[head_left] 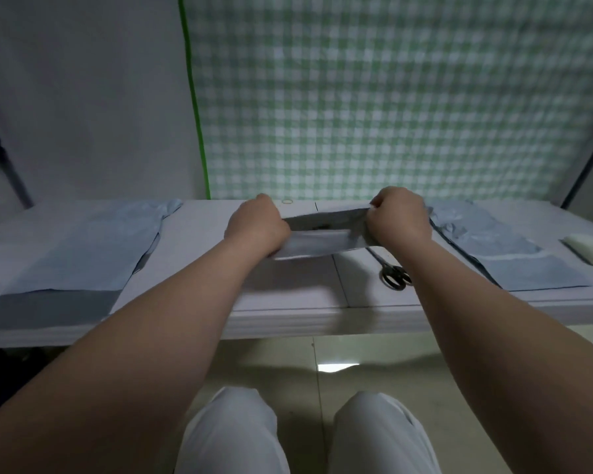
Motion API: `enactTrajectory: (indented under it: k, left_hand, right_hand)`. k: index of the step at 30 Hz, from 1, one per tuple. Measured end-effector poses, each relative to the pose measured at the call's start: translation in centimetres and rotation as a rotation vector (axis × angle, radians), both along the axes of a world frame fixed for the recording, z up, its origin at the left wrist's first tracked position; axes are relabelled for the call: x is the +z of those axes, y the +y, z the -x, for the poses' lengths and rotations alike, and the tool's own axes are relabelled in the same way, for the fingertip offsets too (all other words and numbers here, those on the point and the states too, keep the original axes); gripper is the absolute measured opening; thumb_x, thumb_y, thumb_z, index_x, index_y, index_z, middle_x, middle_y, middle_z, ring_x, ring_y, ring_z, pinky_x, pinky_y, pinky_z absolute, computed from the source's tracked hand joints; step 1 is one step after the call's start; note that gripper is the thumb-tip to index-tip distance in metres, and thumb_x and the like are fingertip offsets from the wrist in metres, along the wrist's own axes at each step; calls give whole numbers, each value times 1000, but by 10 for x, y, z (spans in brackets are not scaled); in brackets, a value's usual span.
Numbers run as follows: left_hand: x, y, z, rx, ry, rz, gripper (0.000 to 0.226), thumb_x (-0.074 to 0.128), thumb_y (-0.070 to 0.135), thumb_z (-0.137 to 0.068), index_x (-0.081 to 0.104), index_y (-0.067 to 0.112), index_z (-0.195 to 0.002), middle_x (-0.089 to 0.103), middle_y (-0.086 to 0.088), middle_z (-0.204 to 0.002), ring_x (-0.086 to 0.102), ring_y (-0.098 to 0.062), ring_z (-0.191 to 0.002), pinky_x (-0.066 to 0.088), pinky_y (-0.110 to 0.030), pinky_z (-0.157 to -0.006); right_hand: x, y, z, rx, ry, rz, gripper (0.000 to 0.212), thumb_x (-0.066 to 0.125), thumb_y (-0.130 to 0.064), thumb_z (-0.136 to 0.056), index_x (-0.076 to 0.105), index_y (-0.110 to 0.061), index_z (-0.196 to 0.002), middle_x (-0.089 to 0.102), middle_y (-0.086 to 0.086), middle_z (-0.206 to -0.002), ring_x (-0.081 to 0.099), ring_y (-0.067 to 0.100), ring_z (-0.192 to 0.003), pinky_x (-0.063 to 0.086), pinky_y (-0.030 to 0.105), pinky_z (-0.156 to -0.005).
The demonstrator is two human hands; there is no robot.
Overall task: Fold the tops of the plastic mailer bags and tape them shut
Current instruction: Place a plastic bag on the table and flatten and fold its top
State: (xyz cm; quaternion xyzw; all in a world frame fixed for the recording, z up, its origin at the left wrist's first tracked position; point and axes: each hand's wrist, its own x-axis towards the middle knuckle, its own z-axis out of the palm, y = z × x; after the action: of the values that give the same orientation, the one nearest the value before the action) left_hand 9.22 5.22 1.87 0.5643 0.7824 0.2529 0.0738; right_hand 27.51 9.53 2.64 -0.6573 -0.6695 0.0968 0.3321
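Gripping 1 mailer bag in curled fingers, left hand and right hand hover near scissors.

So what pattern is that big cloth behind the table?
The cloth has green-and-white checks; the head view shows it.

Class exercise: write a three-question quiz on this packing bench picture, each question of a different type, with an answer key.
1. True or false: the left hand and the right hand both grip the same mailer bag.
2. Where do the scissors lie? A) on the floor; B) on the table, to the right of the held bag; C) on top of the left stack of bags.
3. Fill in the gap: the cloth hanging behind the table is green and white with a ____ pattern.

Key: 1 true; 2 B; 3 checked.
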Motion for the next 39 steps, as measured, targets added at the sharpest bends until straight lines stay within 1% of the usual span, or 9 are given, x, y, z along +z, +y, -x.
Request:
enactTrajectory:
  k: [2, 6, 13, 16, 20, 24, 29, 34, 39]
  left_hand:
    - [10, 6, 7, 28, -138, 44, 11, 48, 0, -87, 58, 1, -85, 60, -14, -79, 55, -23, -50, 44, -23, -41]
    - [49, 26, 16, 54, -548, -199, 25, 44, 4, -95, 48, 15, -72, 44, 0, -69, 52, -19, -70, 52, -30, -65]
    - [90, 57, 15, 93, -1020, -276, 21, 40, -7, -91, 50, 3, -76, 59, -16, -78, 62, -29, -64, 56, -39, -59]
    - [88, 75, 15, 103, -1036, -261, 14, 42, -4, -88, 51, 5, -82, 60, -16, -90, 66, -32, -86, 56, -42, -75]
    - [90, 88, 15, 97, -1016, -318, 11, 46, -3, -89, 54, 3, -93, 59, -14, -84, 60, -26, -69, 46, -32, -58]
    - [85, 93, 17, 114, -924, -329, 21, 47, 1, -85, 61, 1, -100, 57, -14, -91, 56, -24, -77, 42, -33, -60]
    - [42, 74, 19, 119, -837, -129, 10, 50, 0, -81, 59, 2, -85, 63, -20, -90, 62, -29, -77, 48, -35, -59]
    - [1, 25, 15, 24, -711, 167, 14, 55, -5, -84, 52, 8, -79, 54, -10, -60, 53, -16, -35, 43, -21, -33]
    - [-32, -1, 25, -45, -644, 318, 22, 58, -8, -80, 54, -7, -102, 58, -11, -55, 56, -16, -38, 58, -37, -54]
  right_hand:
    - [13, 1, 2, -12, 66, -11, 24, 48, -4, -82, 69, -10, -92, 67, 9, -96, 60, 25, -79, 51, 32, -71]
    - [53, 6, 10, -39, 160, -77, 22, 49, -5, -79, 68, -13, -86, 62, 5, -84, 57, 24, -74, 49, 30, -66]
    - [98, 42, 16, -55, 269, -55, 18, 48, -5, -80, 65, -7, -85, 57, 8, -75, 49, 20, -57, 48, 30, -60]
    - [95, 57, 16, -51, 341, -28, 20, 50, -8, -81, 68, -6, -89, 63, 12, -86, 60, 30, -75, 55, 34, -70]
    - [96, 71, 14, -28, 415, -58, 20, 51, -10, -79, 70, -9, -85, 66, 12, -91, 63, 31, -81, 57, 35, -70]
    - [94, 74, 15, -19, 388, -93, 21, 52, -12, -81, 71, -13, -88, 67, 8, -92, 63, 28, -85, 56, 35, -77]
    - [60, 59, 10, -7, 188, -23, 17, 49, -12, -85, 66, -14, -83, 59, 5, -80, 56, 24, -71, 47, 29, -63]
    - [5, 30, -2, 75, -81, 213, 20, 51, -7, -80, 69, -13, -85, 67, 9, -90, 63, 27, -81, 57, 37, -75]
    - [-33, -7, -12, 154, -216, 337, 22, 53, -6, -78, 70, -18, -87, 66, 6, -98, 62, 28, -89, 55, 36, -80]
